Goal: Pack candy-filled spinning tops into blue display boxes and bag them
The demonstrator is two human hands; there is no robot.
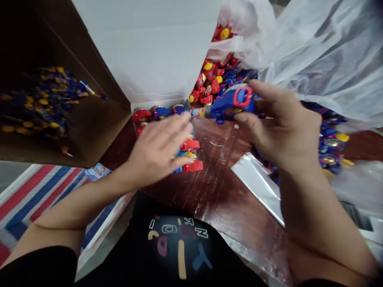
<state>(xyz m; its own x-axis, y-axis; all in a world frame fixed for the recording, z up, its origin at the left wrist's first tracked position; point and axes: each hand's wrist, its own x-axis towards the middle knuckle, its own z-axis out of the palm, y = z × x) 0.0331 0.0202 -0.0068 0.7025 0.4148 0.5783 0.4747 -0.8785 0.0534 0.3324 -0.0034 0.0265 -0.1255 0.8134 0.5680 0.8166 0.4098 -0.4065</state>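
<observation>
My right hand (281, 123) grips a blue toy (231, 104) with a red ring-shaped part, its narrow clear tip pointing left. That tip reaches the fingertips of my left hand (163, 149); whether they touch it is blurred. The left hand lies spread, palm down, over a white display box (187, 104). Inside the box stand red toys (142, 115) and blue toys (160, 113) in rows, partly hidden under the hand. More red pieces (191, 165) show beside my left thumb.
A brown carton (86, 135) at left holds many small blue and yellow items (44, 101). Red and blue toys (209, 79) are heaped behind, beside a translucent plastic sheet (323, 59). A clear plastic packet (259, 183) lies on the dark red table (209, 191).
</observation>
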